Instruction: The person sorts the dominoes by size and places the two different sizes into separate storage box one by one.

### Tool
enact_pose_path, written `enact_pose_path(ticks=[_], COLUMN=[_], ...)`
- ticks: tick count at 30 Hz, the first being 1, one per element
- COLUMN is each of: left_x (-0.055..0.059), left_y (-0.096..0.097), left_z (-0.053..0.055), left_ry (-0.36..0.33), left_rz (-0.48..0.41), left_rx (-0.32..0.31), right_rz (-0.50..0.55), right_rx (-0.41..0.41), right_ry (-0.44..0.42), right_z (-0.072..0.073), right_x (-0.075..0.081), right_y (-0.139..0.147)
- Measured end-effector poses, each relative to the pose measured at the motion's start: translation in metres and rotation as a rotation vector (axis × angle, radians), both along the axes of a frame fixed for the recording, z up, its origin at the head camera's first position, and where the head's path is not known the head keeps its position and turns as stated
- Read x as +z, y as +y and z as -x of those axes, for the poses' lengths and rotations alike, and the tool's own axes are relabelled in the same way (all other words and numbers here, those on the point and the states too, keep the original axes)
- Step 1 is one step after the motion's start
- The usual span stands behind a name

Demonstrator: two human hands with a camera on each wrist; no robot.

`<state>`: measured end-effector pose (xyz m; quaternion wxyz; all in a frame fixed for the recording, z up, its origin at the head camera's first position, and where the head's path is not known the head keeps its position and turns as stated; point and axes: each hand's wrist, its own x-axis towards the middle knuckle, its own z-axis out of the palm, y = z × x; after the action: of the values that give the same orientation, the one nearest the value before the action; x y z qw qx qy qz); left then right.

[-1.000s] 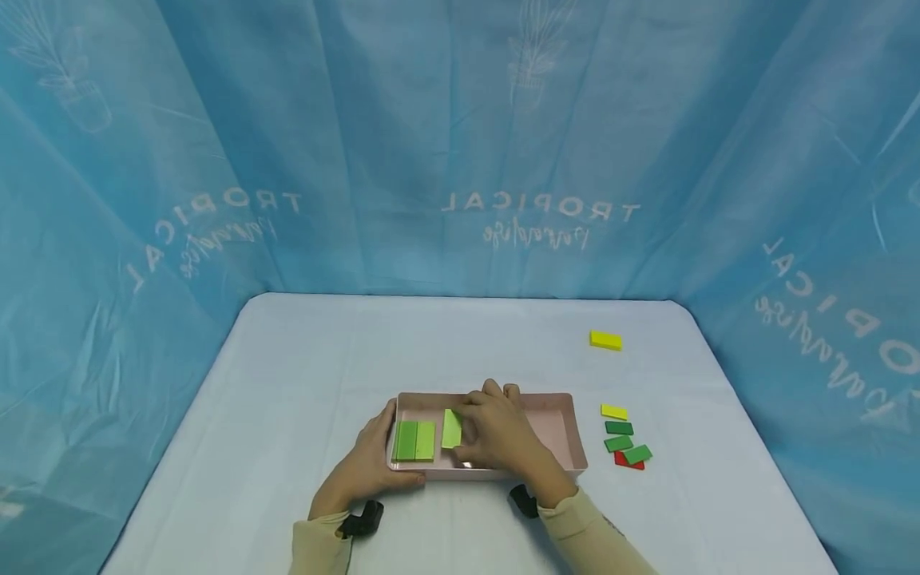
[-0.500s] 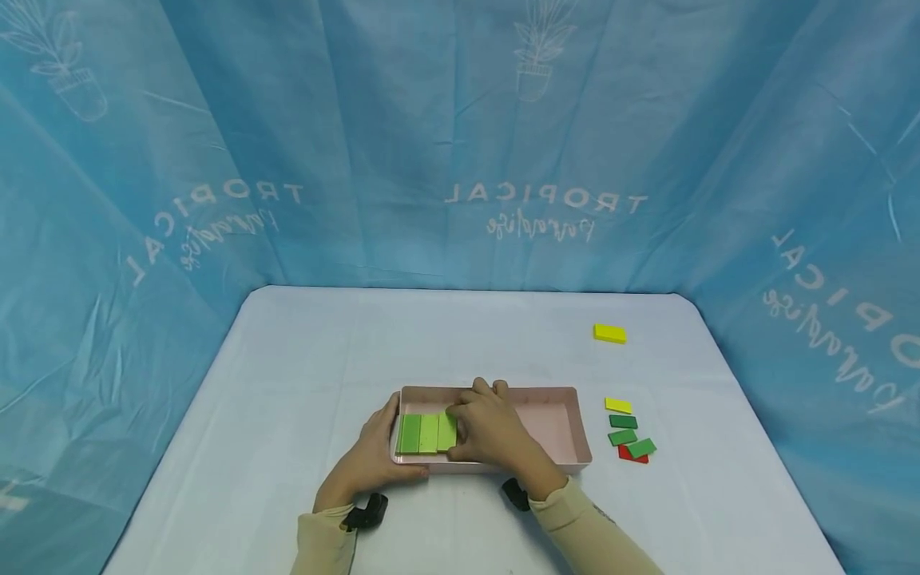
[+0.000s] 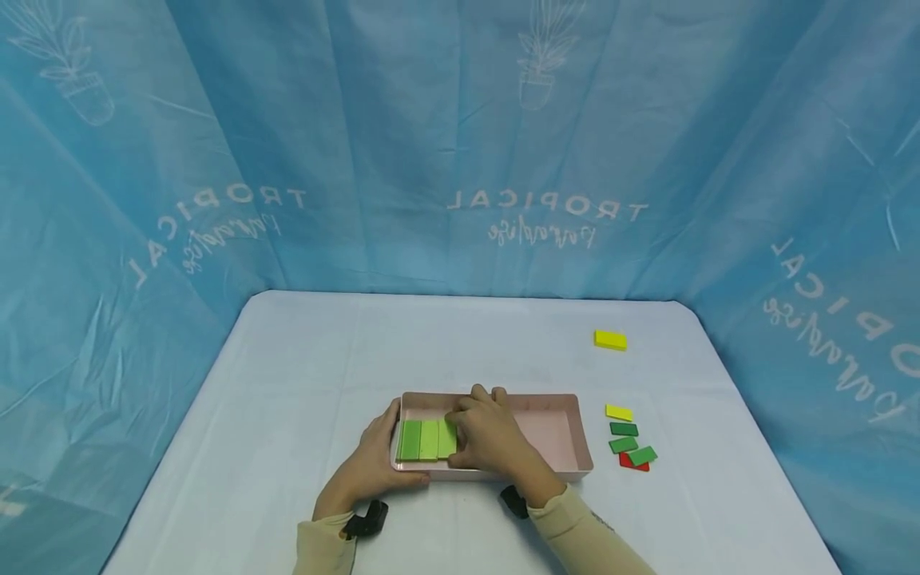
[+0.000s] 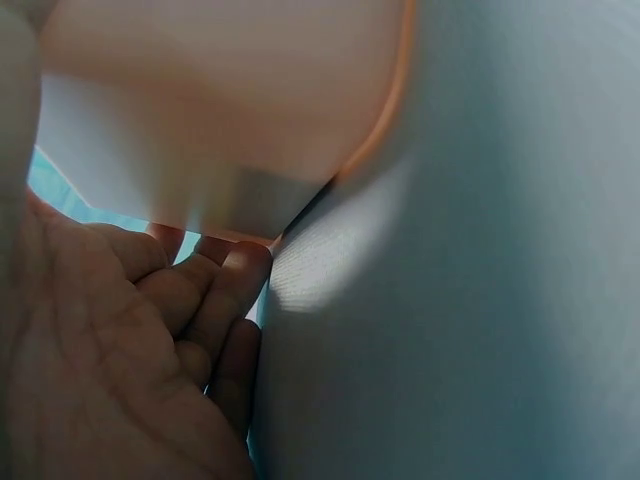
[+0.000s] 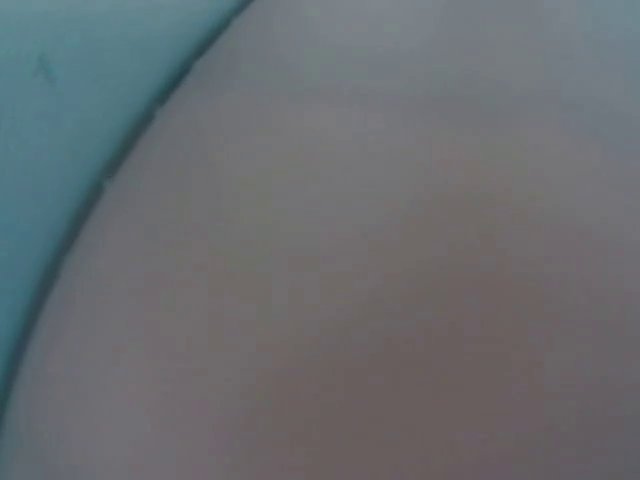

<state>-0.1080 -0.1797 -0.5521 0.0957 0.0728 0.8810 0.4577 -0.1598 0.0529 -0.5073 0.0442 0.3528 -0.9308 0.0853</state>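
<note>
A shallow pink box (image 3: 549, 435) lies lengthwise on the table in the head view. My left hand (image 3: 374, 455) holds its left end, thumb along the front wall and fingers round the end; in the left wrist view the fingers (image 4: 245, 275) sit at the box's lower edge (image 4: 270, 205). Inside at the left, green domino tiles (image 3: 410, 441) stand side by side, yellower toward the right. The rightmost light green domino (image 3: 446, 439) is pinched between thumb and fingers of my right hand (image 3: 496, 439), flush against its neighbour. The right wrist view is a blur of pink box wall.
Right of the box lie a small yellow domino (image 3: 619, 412), a dark green one (image 3: 624, 429), two mid-green ones (image 3: 623, 445) and a red one (image 3: 634, 463) partly covered by green. Farther back is a yellow block (image 3: 610, 340). A blue curtain (image 3: 460, 144) surrounds the table.
My right hand has brought the light green domino left, from a gap and a tilt to upright against the row. Over the last half second the hands have hardly moved; the head view shifted slightly.
</note>
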Motion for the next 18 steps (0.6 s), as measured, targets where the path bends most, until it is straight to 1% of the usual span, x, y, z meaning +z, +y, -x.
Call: enact_pose_path(ticks=[3, 9, 14, 18], left_x=[-0.0003, -0.0013, -0.0013, -0.0024], left_y=[0.0002, 0.0003, 0.0008, 0.0004], left_z=[-0.0005, 0.0002, 0.0002, -0.0012], left_ry=[-0.013, -0.018, -0.015, -0.009], left_rz=[-0.003, 0.007, 0.01, 0.011], left_rx=[0.004, 0.01, 0.01, 0.008], right_rz=[-0.009, -0.023, -0.046, -0.061], right_rx=[0.0, 0.0, 0.001, -0.001], right_ry=[-0.003, 0.005, 0.017, 0.008], right_z=[0.0001, 0.0009, 0.0006, -0.0013], right_x=[-0.0011, -0.0028, -0.0025, -0.0027], right_y=[-0.0008, -0.0015, -0.0013, -0.0019])
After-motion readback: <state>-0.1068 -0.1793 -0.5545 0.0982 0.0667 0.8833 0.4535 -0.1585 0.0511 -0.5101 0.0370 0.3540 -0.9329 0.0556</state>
